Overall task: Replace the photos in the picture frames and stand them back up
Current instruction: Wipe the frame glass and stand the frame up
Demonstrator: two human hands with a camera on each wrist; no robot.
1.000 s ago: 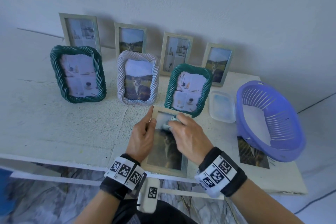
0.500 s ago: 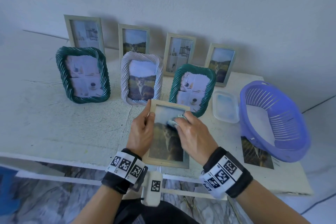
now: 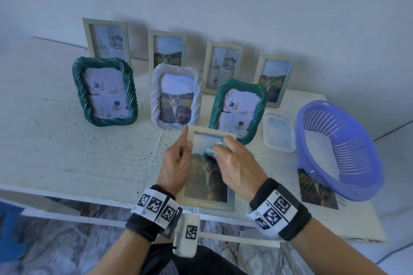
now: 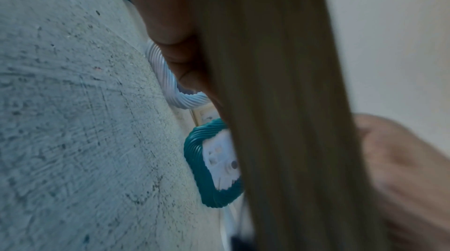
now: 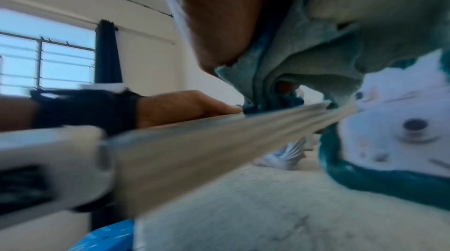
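White wall behind a rough white table (image 3: 67, 152). Purple basket (image 3: 339, 152) at the table's right end, tipped on its side, open mouth facing left; nothing visible inside, its lower rim sitting on a loose photo (image 3: 317, 192) lying flat. Just left of the basket a clear plastic tub (image 3: 279, 131), contents can't tell.

Left hand (image 3: 176, 165) grips the left edge of a pale wooden frame (image 3: 210, 203), thumb on the front, fingers curled behind it per left wrist view. Right hand (image 3: 237, 163) has fingers curled round a bunched teal cloth (image 3: 214, 147), pressing it on the frame's glass near the top. Right wrist view shows the cloth (image 5: 304, 53) wadded under the palm, touching the frame's surface.

Wooden frame held between both hands, tilted up, over the table's near edge, a blurry cat photo in it. Directly behind it a green twisted frame (image 3: 239, 109) stands upright, with a white twisted frame (image 3: 176, 98) to its left and another green twisted frame (image 3: 105, 94) further left. Four plain wooden frames (image 3: 223, 67) stand in a back row against the wall, all with photos in.
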